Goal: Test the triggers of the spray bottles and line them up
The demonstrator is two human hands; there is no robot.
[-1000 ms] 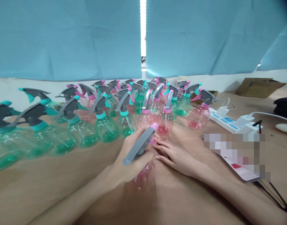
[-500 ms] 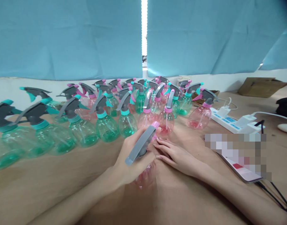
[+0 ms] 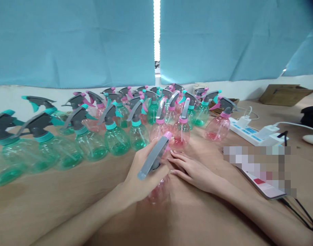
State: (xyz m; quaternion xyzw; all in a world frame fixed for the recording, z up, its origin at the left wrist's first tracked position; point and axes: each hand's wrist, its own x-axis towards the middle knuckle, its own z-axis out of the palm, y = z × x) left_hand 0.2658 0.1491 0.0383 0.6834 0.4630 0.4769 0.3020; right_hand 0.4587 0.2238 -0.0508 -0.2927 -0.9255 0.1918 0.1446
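My left hand (image 3: 141, 177) is wrapped round the neck of a pink spray bottle (image 3: 158, 191) that stands on the brown table (image 3: 56, 201). Its grey trigger head (image 3: 153, 157) with a pink nozzle points away from me. My right hand (image 3: 194, 171) lies flat on the table just right of the bottle, fingers stretched out and fingertips close to the nozzle. It holds nothing.
Several green and pink spray bottles (image 3: 115, 136) stand in rows across the table behind my hands. A white power strip (image 3: 251, 133) with plugs and cables lies at the right. Beyond it are a cardboard box (image 3: 284, 94), a black object (image 3: 311, 118) and a blurred-out item (image 3: 258, 167).
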